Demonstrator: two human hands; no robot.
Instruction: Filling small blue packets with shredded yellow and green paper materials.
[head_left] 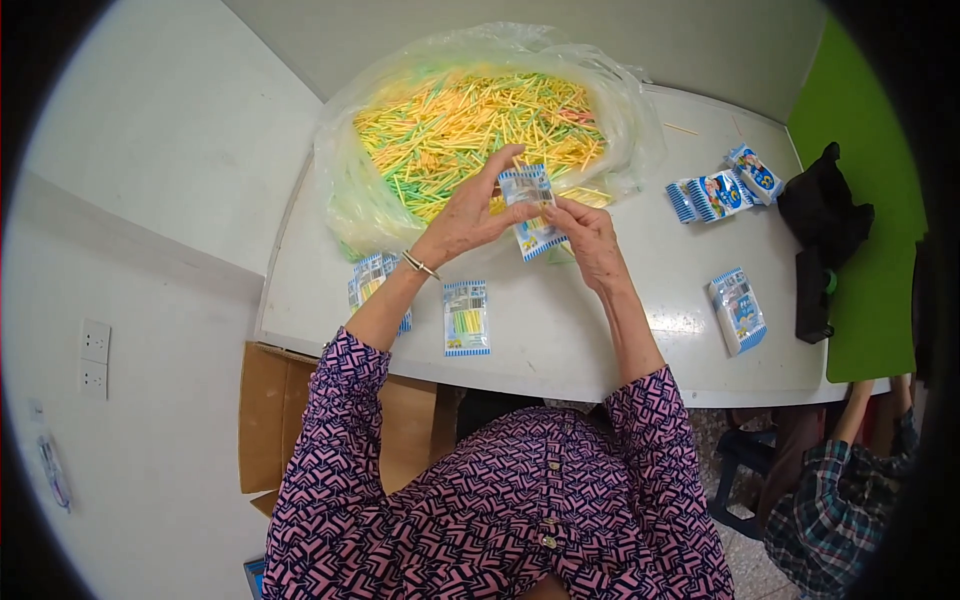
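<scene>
Between my hands is a small blue-and-white plastic packet (535,240) with striped ends, held tilted in front of the big bag. My left hand (465,218) grips its left side, the thumb across the front and the fingers behind. On the right edge, my right hand (592,240) pinches it with closed fingers. Just beyond stands a large clear plastic bag (350,180), wide open and full of thin yellow, green and orange sticks (470,115). One flat packet (466,318) with coloured sticks showing lies below my left hand. More packets (368,280) lie partly hidden behind my left forearm.
Packets (722,194) lie in a group at the right of the white table (570,340), with a thicker stack (737,310) nearer. Black objects (822,215) stand by a green divider (860,200). An open cardboard box (270,410) is below the table. A person's plaid sleeve (830,480) shows at right.
</scene>
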